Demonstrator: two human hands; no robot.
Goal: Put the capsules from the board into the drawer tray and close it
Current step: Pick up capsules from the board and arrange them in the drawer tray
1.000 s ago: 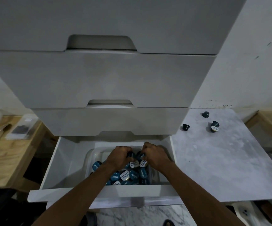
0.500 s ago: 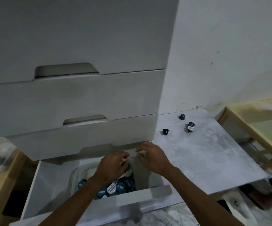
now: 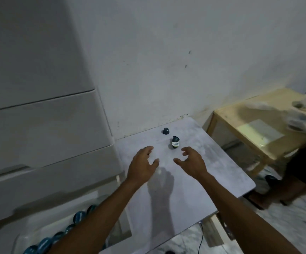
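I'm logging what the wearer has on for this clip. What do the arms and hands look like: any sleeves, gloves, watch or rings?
Both forearms are bare as far as the frame shows, with no sleeves in view. The left hand and right hand wear no gloves. No watch, band or ring shows on either wrist or on the visible fingers.

Pale marbled board (image 3: 194,180), two dark capsules (one tipped (image 3: 175,143), one upright (image 3: 166,131)) near its far edge

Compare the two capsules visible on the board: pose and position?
The far capsule stands on its wide end, narrow end up, nearest the wall. The near capsule lies tipped, its labelled lid facing the camera, closer to the right hand. Both are dark, untouched, on the grey board; the left hand is open too.
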